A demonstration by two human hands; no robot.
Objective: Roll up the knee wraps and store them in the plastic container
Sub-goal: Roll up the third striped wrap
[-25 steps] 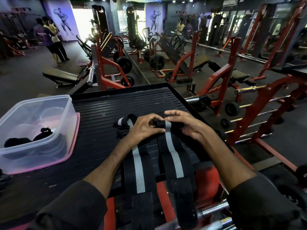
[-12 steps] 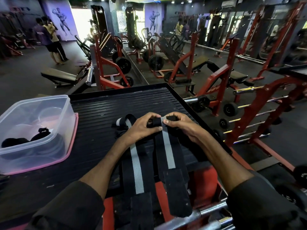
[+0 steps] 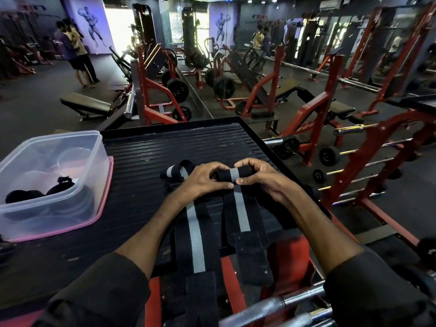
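Two black knee wraps with a grey centre stripe lie lengthwise on the black ribbed platform (image 3: 146, 161). The right knee wrap (image 3: 241, 215) is partly rolled at its far end. My left hand (image 3: 203, 182) and my right hand (image 3: 262, 178) pinch that roll from either side with curled fingers. The left knee wrap (image 3: 194, 232) lies flat beside it, its far end looped near my left wrist. A clear plastic container (image 3: 77, 175) on a pink lid stands at the platform's left with dark rolled items inside.
Chrome bars (image 3: 278, 305) run under the platform's near edge, over red frame parts. Red racks and barbells (image 3: 349, 131) stand to the right, benches and weight plates beyond. Two people (image 3: 73, 50) stand far left at the back.
The roll on the right wrap has grown thicker under both hands. Its free tail has drawn up toward the platform, leaving less hanging over the near edge.
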